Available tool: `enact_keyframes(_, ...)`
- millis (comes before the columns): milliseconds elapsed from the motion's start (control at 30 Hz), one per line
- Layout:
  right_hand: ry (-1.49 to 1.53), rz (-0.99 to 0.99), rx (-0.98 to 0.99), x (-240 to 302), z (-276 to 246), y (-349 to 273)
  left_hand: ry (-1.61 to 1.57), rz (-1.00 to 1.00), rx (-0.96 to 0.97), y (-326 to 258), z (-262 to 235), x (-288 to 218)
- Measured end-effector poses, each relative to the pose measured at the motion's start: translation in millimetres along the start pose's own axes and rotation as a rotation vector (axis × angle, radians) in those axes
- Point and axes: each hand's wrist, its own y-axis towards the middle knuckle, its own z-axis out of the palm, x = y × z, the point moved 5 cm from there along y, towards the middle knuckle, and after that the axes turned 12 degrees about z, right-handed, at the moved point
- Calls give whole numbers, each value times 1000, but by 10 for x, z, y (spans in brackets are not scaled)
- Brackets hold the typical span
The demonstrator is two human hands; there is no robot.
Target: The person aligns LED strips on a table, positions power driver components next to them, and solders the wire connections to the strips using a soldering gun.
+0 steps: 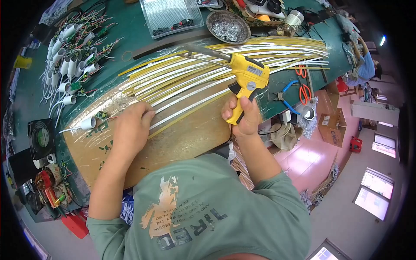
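My right hand [245,115] grips a yellow soldering gun [249,76] by its handle. The gun's long metal barrel points left, above a row of LED strips [182,80] with white and yellow faces. At the left ends of the strips, my left hand [132,125] is closed, its fingertips pressed together; what they pinch is hidden. A red wire runs under that hand from a small green circuit board [102,115]. Beside the board lies a white lamp cap [88,123] with a white wire. Under the strips is a brown board [182,138].
Many white lamp caps with wires [71,67] are heaped at the far left. A metal dish [228,27] and a grey tray [171,17] stand at the back. Pliers [286,96] and orange-handled scissors [304,94] lie right; a small fan [42,136] stands left. Another person [366,65] is far right.
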Motion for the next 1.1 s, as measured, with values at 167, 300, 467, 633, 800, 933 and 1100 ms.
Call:
enact_keyframes(167,173,37,87,56,37,-120,208,314,-202,-92,-73,-283)
enact_keyframes(300,135,78,110,40,234,-172,171,379,-105,-390,-83,-216)
enact_keyframes(467,178,122,163,-79,217,-138,238,343,-199,-648,36,-192)
enact_keyframes(633,139,110,143,-132,322,-149,275,335,-231,-666,110,-204)
enact_keyframes(800,117,97,130,-138,302,-162,375,440,-162,-647,150,-210)
enact_keyframes(933,32,71,166,-122,353,-158,357,362,-96,-539,109,-97)
enact_keyframes(1100,31,78,153,-140,364,-150,246,249,-175,-447,-47,-96)
